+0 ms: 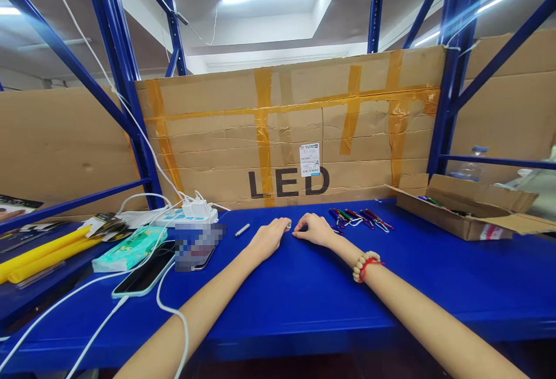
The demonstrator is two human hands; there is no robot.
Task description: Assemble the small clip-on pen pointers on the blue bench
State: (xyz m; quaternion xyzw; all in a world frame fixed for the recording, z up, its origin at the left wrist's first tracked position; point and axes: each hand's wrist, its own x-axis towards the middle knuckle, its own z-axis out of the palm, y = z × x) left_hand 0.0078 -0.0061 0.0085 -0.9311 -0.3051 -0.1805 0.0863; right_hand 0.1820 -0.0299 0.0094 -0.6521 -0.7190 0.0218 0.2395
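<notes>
Both my hands rest on the blue table [304,298], close together near its far side. My left hand [270,236] is curled, its fingertips pinching a small silvery piece I cannot name. My right hand [313,229] is also curled, fingertips pointing at the left hand; what it holds, if anything, is hidden. A bead bracelet with a red cord [364,265] sits on my right wrist. A small silver cylinder [242,230] lies left of my left hand. Several small coloured pen-like items with rings [360,218] lie right of my right hand.
A taped cardboard wall marked LED [286,135] stands behind the table. An open cardboard box [460,211] sits at right. At left are a white power strip [186,215], a phone on a cable [145,274], a tissue pack [128,250], yellow rods [39,254].
</notes>
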